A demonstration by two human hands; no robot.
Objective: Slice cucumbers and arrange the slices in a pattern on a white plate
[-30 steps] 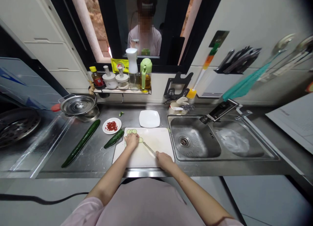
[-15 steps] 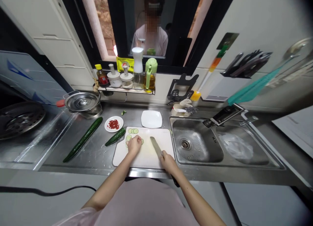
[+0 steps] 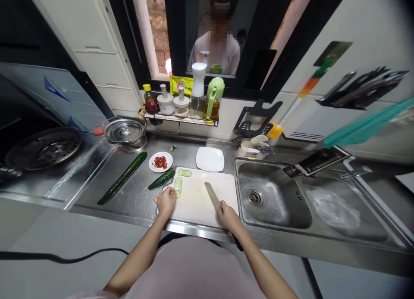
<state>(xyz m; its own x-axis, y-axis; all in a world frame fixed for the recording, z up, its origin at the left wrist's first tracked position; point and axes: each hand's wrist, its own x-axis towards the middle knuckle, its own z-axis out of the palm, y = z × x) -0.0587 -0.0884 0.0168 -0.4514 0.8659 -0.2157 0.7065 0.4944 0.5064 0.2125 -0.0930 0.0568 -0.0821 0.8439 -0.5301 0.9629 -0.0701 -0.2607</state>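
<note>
My right hand [image 3: 227, 213] is closed round the knife [image 3: 212, 196], whose blade lies over the right part of the white cutting board [image 3: 197, 210]. Over the board's left edge is my left hand [image 3: 167, 201], its fingers curled together; what they hold, if anything, is too small to tell. Cucumber slices [image 3: 178, 187] form a column beside my left fingertips, and more slices [image 3: 184, 173] lie in a row at the board's top left corner. A cut cucumber piece [image 3: 161, 179] rests just left of the board. Farther left lies a long whole cucumber [image 3: 123, 178].
Behind the board are a plate of chopped red pieces [image 3: 161, 162] and a white square plate [image 3: 210, 159]. A lidded steel pot [image 3: 125, 133] stands at the back left. The sink [image 3: 273, 195] is on the right, with a bottle rack [image 3: 184, 118] above the counter.
My left hand has moved left and toward me, uncovering the slice column. The slice near its fingertips no longer shows separately on the board. The camera view has shifted; my right hand still holds the knife.
</note>
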